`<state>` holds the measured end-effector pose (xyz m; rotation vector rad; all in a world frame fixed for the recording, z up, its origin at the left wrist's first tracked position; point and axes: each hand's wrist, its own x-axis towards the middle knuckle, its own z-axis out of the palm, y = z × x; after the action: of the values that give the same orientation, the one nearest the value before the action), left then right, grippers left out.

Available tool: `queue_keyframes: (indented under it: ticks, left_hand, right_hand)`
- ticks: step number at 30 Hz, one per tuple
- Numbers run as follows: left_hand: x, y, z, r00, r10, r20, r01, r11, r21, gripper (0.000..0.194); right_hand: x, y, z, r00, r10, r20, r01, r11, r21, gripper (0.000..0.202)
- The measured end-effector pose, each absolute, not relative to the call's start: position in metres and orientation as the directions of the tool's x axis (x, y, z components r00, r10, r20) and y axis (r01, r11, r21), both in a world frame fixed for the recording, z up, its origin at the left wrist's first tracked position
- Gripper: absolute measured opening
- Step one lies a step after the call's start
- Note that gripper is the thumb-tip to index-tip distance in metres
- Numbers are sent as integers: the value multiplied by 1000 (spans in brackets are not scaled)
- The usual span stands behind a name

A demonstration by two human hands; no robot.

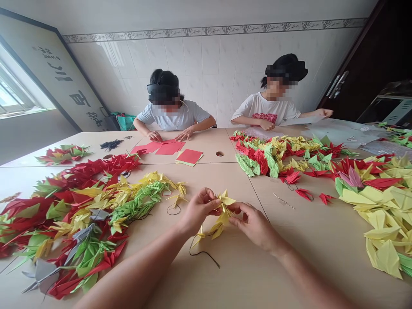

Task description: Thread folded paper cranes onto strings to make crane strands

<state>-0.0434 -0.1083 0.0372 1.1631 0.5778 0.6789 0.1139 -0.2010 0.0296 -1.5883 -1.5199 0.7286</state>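
Observation:
Between my two hands, just above the table, is a small cluster of yellow folded paper cranes [222,209]. My left hand [201,208] pinches it from the left, thumb and fingers closed. From the right, my right hand [249,218] grips its edge with bent fingers. A dark thread [204,254] trails from the cluster onto the table, with a further yellow crane [200,235] near it. Left of my hands, another yellow crane [177,199] lies beside a loop of dark thread.
Strung paper cranes in red, yellow, green and grey [93,206] cover the table's left; more [380,206] lie right. Red paper squares [189,156] rest near the middle. A thin metal-looking piece [283,200] lies right of my hands. Two people [175,116] [270,107] sit opposite, handling paper and sheets.

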Motion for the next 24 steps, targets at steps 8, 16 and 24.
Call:
queue_keyframes:
  ticks: [8,16,24]
  left_hand:
    - [-41,-107,34,551,834,-12,-125,97,987,19]
    - [-43,-113,36,561,781,275,132,-412,901,16]
    - [-44,-121,40,722,609,328,255,-676,692,26]
  right_hand:
    - [114,-203,36,42,998,36,333,20,-943,25]
    - [118,-199,31,107,994,-17,123,-30,-992,31]
    - [117,-200,30,104,994,-40,105,-51,-993,34]
